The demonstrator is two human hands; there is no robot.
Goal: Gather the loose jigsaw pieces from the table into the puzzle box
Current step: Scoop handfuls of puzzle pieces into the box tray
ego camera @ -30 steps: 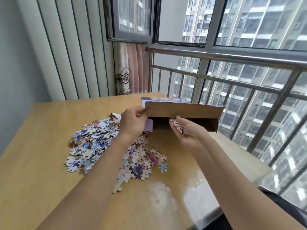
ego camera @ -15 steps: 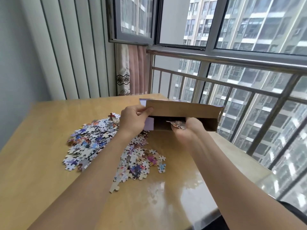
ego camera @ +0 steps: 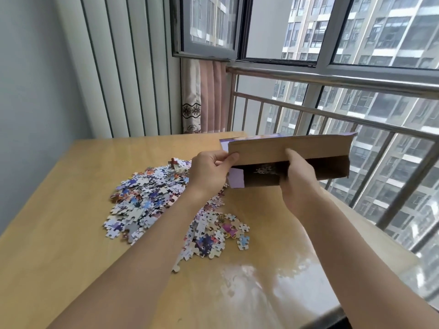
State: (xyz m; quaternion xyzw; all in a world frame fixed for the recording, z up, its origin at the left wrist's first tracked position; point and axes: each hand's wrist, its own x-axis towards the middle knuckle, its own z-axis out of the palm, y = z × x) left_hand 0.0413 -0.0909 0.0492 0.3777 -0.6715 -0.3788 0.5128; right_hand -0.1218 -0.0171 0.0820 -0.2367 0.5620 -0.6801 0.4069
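Your left hand (ego camera: 209, 170) pinches the brown cardboard puzzle box (ego camera: 292, 150) flap; your right hand (ego camera: 299, 180) grips its open mouth. Multicoloured loose jigsaw pieces (ego camera: 152, 200) lie heaped on the table: light, slippery; scoop handfuls from beneath.

A light-brown wooden counter (ego camera: 59, 222) with a glossy top reflects window light near its front right edge. Behind it rises a wall of pale vertical ribbed panels (ego camera: 123, 67). A pink curtain with a dark embroidered band (ego camera: 202, 98) hangs at the corner. A silver metal railing (ego camera: 332, 79) runs before grey-framed windows (ego camera: 213, 27), with high-rise apartment blocks (ego camera: 380, 43) outside.
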